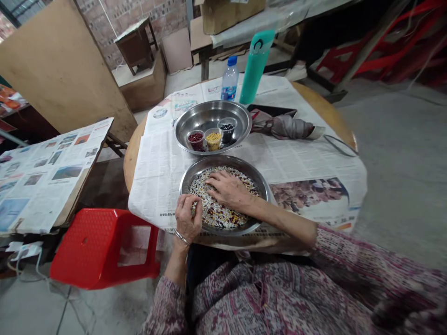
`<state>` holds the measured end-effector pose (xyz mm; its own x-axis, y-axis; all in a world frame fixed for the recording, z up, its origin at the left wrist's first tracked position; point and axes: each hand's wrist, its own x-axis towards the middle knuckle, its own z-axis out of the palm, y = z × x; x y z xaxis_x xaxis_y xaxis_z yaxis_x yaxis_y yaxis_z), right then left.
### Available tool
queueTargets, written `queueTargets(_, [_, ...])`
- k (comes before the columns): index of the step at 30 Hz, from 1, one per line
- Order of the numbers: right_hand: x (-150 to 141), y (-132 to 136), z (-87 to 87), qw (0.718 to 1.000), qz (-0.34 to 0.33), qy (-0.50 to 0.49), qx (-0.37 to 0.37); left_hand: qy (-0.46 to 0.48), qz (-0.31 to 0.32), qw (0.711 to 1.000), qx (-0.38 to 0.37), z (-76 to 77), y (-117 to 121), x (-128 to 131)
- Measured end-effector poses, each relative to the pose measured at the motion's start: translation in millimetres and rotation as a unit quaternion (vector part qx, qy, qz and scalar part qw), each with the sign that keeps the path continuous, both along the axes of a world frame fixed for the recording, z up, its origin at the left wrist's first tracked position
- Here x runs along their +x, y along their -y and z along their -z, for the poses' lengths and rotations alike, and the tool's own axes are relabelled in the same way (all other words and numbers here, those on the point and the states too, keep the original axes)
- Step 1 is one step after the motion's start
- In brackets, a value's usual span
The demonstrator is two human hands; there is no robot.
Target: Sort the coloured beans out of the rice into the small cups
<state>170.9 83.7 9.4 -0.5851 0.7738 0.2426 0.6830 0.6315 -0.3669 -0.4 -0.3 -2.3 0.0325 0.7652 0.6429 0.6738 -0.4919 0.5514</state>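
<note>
A shallow metal basin (264, 188) near the table's front edge holds a mix of white grains with red, yellow and dark beans (223, 216). My right hand (228, 190) reaches into it, fingers spread and resting on the mix. At the basin's left rim is my left hand (188, 217), fingers curled in toward the thumb; whatever they hold, if anything, is too small to make out. Behind stands a second metal basin (209, 111) with three clear cups, one of red beans (196, 138), one of yellow beans (213, 138) and one of black beans (227, 130).
Newspaper (153, 181) covers the round table. A water bottle (229, 79), a teal bottle (256, 65) and a folded umbrella (282, 125) lie or stand beyond the basins. A red stool (91, 246) is on the floor at left, below another newspaper-covered table (45, 186).
</note>
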Motion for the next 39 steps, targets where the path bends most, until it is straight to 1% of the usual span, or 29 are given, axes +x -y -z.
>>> queueTargets(3, [-5.6,12.8,-1.1,0.996,-0.08,-0.026,-0.009,-0.001,0.002,1.0,-0.001,0.0,0.4,0.1])
queueTargets(6, [-3.3,24.5,-2.2,0.986,-0.16,-0.052,-0.016,-0.002,0.001,1.0,-0.004,-0.6,0.9,0.4])
queueTargets(8, [3.1,29.1,-2.0,0.977,-0.205,-0.048,-0.019,-0.002,-0.001,1.0,-0.005,-1.0,1.2,0.6])
queueTargets(10, [12.1,30.8,-0.8,0.973,-0.228,-0.023,-0.014,0.0,-0.001,1.0,-0.006,-1.1,1.3,0.7])
queueTargets(12, [22.3,29.7,0.7,0.974,-0.226,0.005,-0.001,0.002,0.0,1.0,-0.005,-0.8,1.1,0.7])
queueTargets(14, [32.3,26.1,2.1,0.979,-0.204,0.018,0.016,0.002,0.002,1.0,-0.001,-0.4,0.7,0.6])
queueTargets(18, [45.1,12.9,3.1,0.992,-0.117,0.017,0.046,0.003,0.005,1.0,0.001,-1.0,0.3,0.5])
queueTargets(22, [41.9,2.8,3.8,0.999,-0.028,0.01,0.04,0.001,0.001,1.0,-0.004,-2.3,0.7,0.5])
queueTargets(24, [35.8,3.8,4.6,0.999,-0.011,0.003,0.031,-0.001,0.0,1.0,-0.008,-2.4,1.0,0.4])
queueTargets(26, [29.7,9.0,5.2,0.999,-0.026,-0.004,0.021,-0.002,-0.002,1.0,-0.009,-2.0,1.1,0.3])
queueTargets(28, [26.1,16.3,5.1,0.997,-0.07,-0.009,0.01,-0.004,-0.004,1.0,-0.008,-1.4,0.9,0.2])
queueTargets(30, [26.4,22.7,4.0,0.994,-0.112,-0.01,0.002,-0.006,-0.004,1.0,-0.007,-0.8,0.7,0.1])
queueTargets(32, [30.7,26.4,1.8,0.991,-0.136,-0.01,-0.001,-0.006,-0.004,1.0,-0.005,-0.6,0.7,0.1])
queueTargets(36, [45.4,25.2,-4.3,0.992,-0.122,-0.034,0.002,-0.005,-0.003,1.0,-0.007,-1.2,1.1,0.2])
queueTargets(39, [53.8,22.6,-7.3,0.993,-0.101,-0.064,-0.016,-0.003,-0.002,1.0,-0.007,-1.9,1.3,0.5])
